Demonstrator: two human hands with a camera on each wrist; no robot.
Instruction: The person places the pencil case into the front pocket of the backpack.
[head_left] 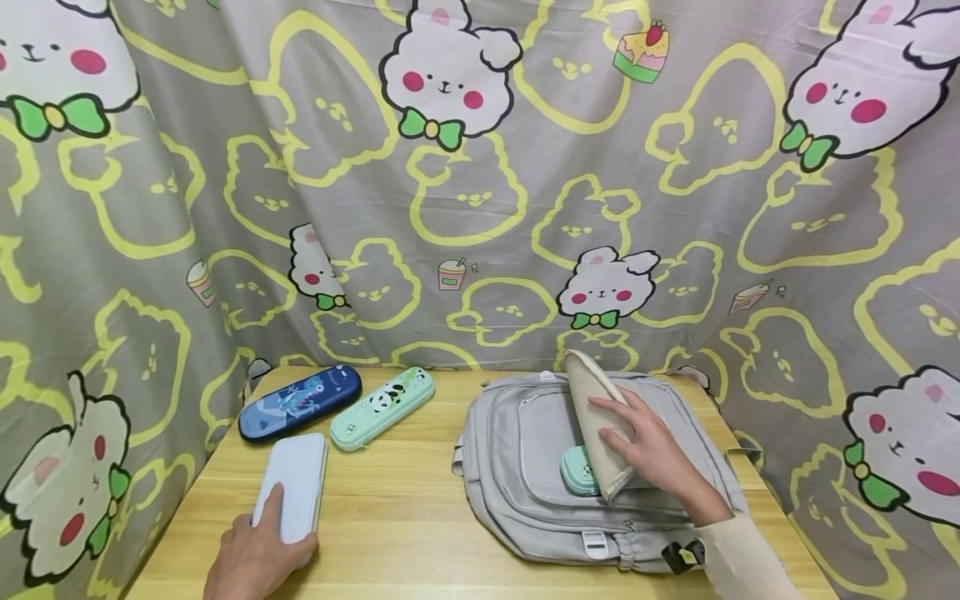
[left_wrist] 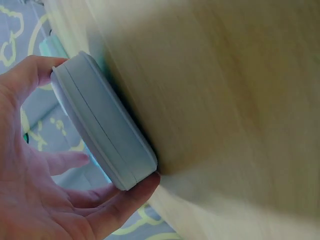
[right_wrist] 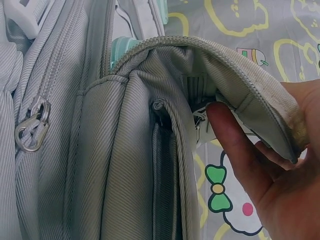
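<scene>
On the near left of the table (head_left: pixel 397 500), the left hand (head_left: pixel 258 550) grips a pale blue case (head_left: pixel 302 471) by its edges, thumb on one side and fingers on the other, with the index finger laid along the top. Its smooth, rounded sides look slippery, so a light or lopsided grip could let it twist or drop (whether it clears the wood everywhere, I cannot tell).

To the right, the right hand (head_left: pixel 652 442) holds the raised flap (head_left: pixel 588 400) of a grey backpack (head_left: pixel 536 442), pinching the cloth with its fingers partly spread. The flap seems soft and bent, so if that pinch loosened it could fold down over the gap, and a case could catch on the zip (right_wrist: pixel 172 41) along its edge. A mint case (head_left: pixel 576 471) pokes out just left of the flap; knocked by the cloth, it might shift or get in the way.

On the far left lie a dark blue case (head_left: pixel 300 404) and a panda case (head_left: pixel 384 408), near enough for a careless left sleeve to nudge.
</scene>
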